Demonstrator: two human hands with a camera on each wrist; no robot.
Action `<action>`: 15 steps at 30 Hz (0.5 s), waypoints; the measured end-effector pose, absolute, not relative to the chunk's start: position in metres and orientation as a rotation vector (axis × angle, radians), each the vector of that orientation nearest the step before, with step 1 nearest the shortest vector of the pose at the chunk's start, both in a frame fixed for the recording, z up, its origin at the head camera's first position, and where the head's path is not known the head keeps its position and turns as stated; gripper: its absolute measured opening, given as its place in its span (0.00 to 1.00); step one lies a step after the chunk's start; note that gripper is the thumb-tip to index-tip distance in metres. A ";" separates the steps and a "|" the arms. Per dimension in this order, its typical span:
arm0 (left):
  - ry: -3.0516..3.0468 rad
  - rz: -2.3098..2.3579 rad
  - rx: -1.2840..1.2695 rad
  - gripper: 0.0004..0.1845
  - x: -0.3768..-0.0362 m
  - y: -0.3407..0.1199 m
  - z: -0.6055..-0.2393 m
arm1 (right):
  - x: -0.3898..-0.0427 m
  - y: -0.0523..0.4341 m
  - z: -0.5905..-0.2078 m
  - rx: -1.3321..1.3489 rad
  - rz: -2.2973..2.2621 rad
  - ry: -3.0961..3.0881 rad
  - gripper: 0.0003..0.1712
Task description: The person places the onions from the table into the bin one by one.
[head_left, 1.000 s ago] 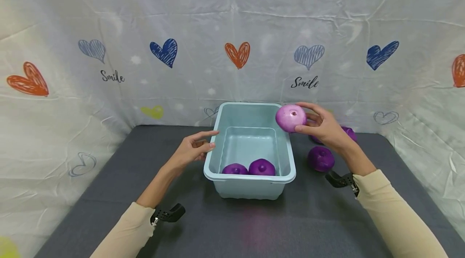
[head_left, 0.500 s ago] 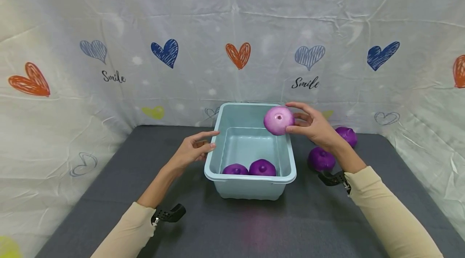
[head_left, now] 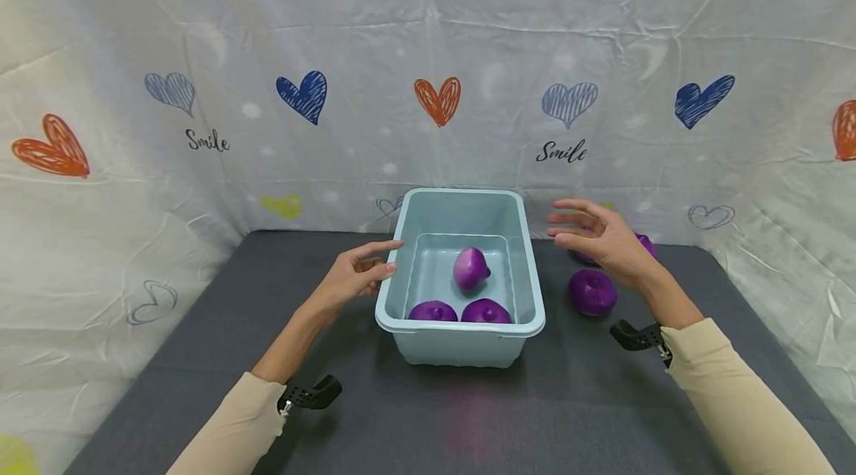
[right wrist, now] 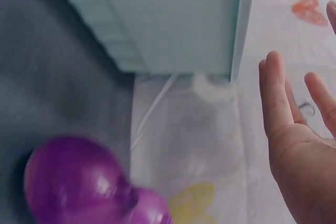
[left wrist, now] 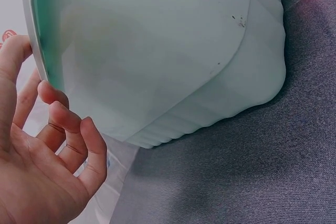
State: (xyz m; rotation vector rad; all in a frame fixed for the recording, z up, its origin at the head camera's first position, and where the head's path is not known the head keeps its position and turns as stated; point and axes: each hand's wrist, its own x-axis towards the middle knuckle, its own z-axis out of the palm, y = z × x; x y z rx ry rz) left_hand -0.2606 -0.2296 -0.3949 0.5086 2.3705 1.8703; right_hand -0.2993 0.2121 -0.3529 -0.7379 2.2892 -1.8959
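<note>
A light blue plastic tub (head_left: pixel 461 347) stands in the middle of the table. Three purple onions lie in it: one onion (head_left: pixel 471 269) on its side near the middle, and a left onion (head_left: pixel 433 311) and a right onion (head_left: pixel 486 311) by the near wall. My left hand (head_left: pixel 357 270) touches the tub's left rim with thumb and index finger, the other fingers loosely bent, as the left wrist view also shows. Beyond the tub's right rim my right hand (head_left: pixel 598 241) is raised, fingers spread and holding nothing.
Outside the tub on the right, an onion (head_left: pixel 592 292) sits on the dark grey tablecloth (head_left: pixel 321 423). Behind it are more onions (head_left: pixel 646 244), partly hidden by my right hand. A pale curtain (head_left: pixel 374 29) with printed hearts hangs behind the table.
My right hand moved left over the tub, let go of the pale purple onion, then drew back right. That onion now lies in the tub. My left hand has stayed at the rim.
</note>
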 end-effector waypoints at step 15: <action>2.349 1.880 0.503 0.26 -0.262 -0.231 -0.396 | -0.291 0.274 -0.394 -0.672 -1.810 2.490 0.26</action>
